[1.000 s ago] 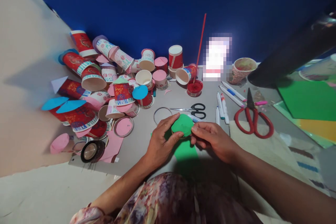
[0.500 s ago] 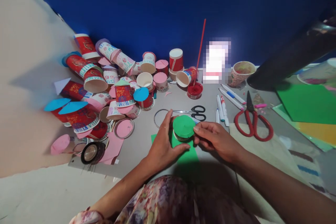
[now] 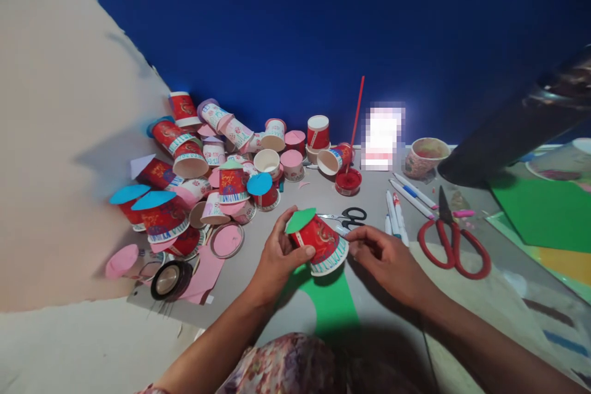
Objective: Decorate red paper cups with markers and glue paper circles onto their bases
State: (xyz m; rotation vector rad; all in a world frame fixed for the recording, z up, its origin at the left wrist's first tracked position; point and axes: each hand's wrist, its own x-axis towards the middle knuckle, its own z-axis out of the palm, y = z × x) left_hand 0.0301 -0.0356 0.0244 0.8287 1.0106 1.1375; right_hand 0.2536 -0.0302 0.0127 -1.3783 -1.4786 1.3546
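My left hand is wrapped round a red paper cup, which is tilted with its wide white rim to the lower right. Green and blue pen strokes run along that rim. A green paper disc caps the narrow end. At the rim, the pinched fingertips of my right hand touch the cup's edge; the exact contact is partly hidden. Beneath both hands lies a sheet of green paper with a curved cut-out. Just behind the cup are small black-handled scissors.
Many decorated paper cups are piled at the left. A roll of tape lies in front of them. A red paint pot with a stick stands at the back. Markers, big red-handled scissors and green sheets lie rightward.
The cup has turned from showing its green top to showing its red side, rim to the right. My right hand has shifted from the green disc to the rim.
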